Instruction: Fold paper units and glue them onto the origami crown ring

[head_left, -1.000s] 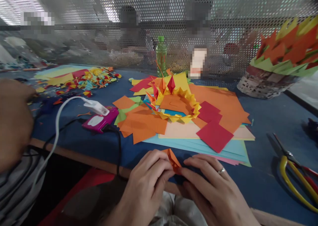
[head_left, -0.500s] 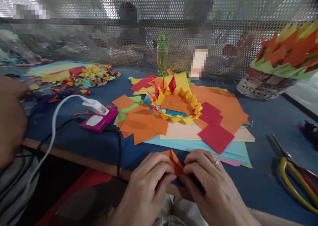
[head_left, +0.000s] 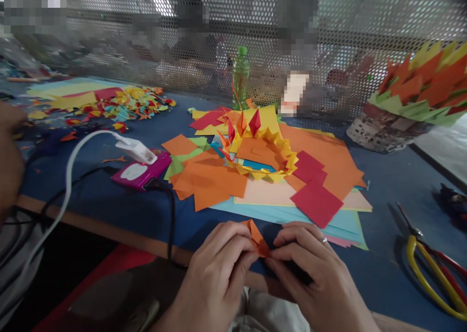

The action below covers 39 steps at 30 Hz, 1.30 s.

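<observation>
Right now, the left hand (head_left: 219, 269) and the right hand (head_left: 315, 269) are both at a small folded orange paper (head_left: 257, 239), on the near side of the yellow paper ring (head_left: 290, 163). The left fingers are closed on its left side, partly covering it; the right fingers pinch its lower right end, thumb beneath (a ring band shows on one right finger). The paper is tilted, at the near edge of the blue surface (head_left: 379, 259).

The yellow paper ring rests on colored sheets, with pointed red and orange folded pieces (head_left: 255, 122) standing along its far left side. To its right, red squares (head_left: 317, 203) overlap a big orange sheet (head_left: 330, 152); to its left are loose orange sheets (head_left: 209, 181) and, farther out, a purple box (head_left: 136, 171) with a white plug (head_left: 136, 150) on it. Behind the ring stands a green bottle (head_left: 241, 79). Small paper scraps (head_left: 127, 103) are heaped to its far left, while a paper-filled basket (head_left: 383, 127) and a yellow-handled tool (head_left: 432, 273) are well to its right. Another person's arm (head_left: 9, 157) shows at the left edge, blurred.
</observation>
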Each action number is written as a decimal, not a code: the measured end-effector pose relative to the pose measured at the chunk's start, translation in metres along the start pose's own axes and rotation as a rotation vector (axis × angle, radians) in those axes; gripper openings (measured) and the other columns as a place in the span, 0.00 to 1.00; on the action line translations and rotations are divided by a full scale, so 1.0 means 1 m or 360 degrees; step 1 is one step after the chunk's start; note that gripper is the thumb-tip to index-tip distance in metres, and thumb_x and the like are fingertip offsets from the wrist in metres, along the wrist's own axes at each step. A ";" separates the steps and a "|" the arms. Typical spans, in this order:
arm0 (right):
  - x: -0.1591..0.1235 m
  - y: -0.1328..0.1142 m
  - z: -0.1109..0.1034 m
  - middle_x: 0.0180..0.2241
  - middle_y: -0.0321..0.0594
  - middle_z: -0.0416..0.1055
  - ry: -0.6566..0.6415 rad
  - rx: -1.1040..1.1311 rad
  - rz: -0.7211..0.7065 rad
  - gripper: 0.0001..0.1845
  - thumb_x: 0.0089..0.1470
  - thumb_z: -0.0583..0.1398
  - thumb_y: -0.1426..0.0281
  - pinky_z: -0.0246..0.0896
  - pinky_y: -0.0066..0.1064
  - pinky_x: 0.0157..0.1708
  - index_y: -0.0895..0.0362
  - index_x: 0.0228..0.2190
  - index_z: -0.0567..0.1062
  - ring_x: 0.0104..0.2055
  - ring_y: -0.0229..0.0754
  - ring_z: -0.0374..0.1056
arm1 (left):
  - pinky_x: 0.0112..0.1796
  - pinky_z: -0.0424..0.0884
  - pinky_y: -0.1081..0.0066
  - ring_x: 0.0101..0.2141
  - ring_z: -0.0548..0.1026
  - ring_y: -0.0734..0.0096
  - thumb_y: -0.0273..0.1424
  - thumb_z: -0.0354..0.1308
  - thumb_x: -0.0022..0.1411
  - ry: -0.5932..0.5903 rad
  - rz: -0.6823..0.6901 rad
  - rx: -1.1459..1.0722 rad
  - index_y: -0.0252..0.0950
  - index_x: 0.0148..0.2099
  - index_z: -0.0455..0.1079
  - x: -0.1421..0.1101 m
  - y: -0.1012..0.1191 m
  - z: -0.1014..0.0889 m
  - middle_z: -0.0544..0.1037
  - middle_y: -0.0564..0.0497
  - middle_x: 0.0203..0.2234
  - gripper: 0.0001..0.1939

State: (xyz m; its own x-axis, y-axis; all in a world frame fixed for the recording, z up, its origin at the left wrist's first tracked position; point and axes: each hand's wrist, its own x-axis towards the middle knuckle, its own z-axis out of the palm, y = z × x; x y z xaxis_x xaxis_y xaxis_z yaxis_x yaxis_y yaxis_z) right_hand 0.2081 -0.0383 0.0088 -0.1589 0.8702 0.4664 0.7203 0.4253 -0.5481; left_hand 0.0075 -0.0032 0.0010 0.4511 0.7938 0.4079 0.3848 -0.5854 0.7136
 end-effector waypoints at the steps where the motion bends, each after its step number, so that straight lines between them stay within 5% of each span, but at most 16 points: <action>1: 0.000 0.001 0.000 0.37 0.38 0.73 -0.0015 -0.0009 0.0010 0.07 0.61 0.62 0.76 0.69 0.31 0.43 0.53 0.32 0.75 0.46 0.41 0.68 | 0.44 0.70 0.72 0.42 0.74 0.71 0.20 0.54 0.70 0.0020 -0.0002 0.0010 0.38 0.42 0.69 0.001 0.000 0.001 0.75 0.51 0.41 0.08; 15: 0.004 -0.006 0.009 0.38 0.40 0.69 0.0012 -0.0161 0.0110 0.08 0.62 0.59 0.75 0.65 0.35 0.42 0.53 0.30 0.71 0.43 0.42 0.66 | 0.41 0.69 0.69 0.40 0.72 0.69 0.20 0.55 0.70 0.0128 -0.0053 0.0101 0.37 0.40 0.69 0.004 0.004 0.007 0.74 0.51 0.38 0.07; 27: -0.001 0.005 0.001 0.43 0.40 0.70 -0.0125 -0.0138 0.0138 0.01 0.63 0.62 0.68 0.67 0.35 0.44 0.50 0.36 0.75 0.48 0.43 0.67 | 0.39 0.66 0.68 0.37 0.70 0.69 0.19 0.54 0.70 0.0079 -0.0069 0.0077 0.36 0.39 0.69 0.005 0.004 0.006 0.72 0.52 0.36 0.08; 39: 0.003 -0.002 0.002 0.43 0.41 0.69 -0.0168 -0.0109 0.0180 0.08 0.65 0.57 0.74 0.67 0.36 0.45 0.52 0.33 0.72 0.50 0.43 0.65 | 0.40 0.66 0.68 0.38 0.70 0.69 0.20 0.50 0.72 -0.0041 -0.0152 0.0003 0.37 0.38 0.69 0.006 0.003 0.002 0.73 0.52 0.37 0.11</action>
State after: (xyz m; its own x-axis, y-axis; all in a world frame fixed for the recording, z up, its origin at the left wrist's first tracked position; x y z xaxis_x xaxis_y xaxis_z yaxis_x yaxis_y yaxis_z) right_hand 0.2050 -0.0360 0.0104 -0.1414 0.9345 0.3267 0.7815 0.3080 -0.5425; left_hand 0.0125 -0.0009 0.0047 0.4326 0.8416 0.3234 0.4285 -0.5075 0.7476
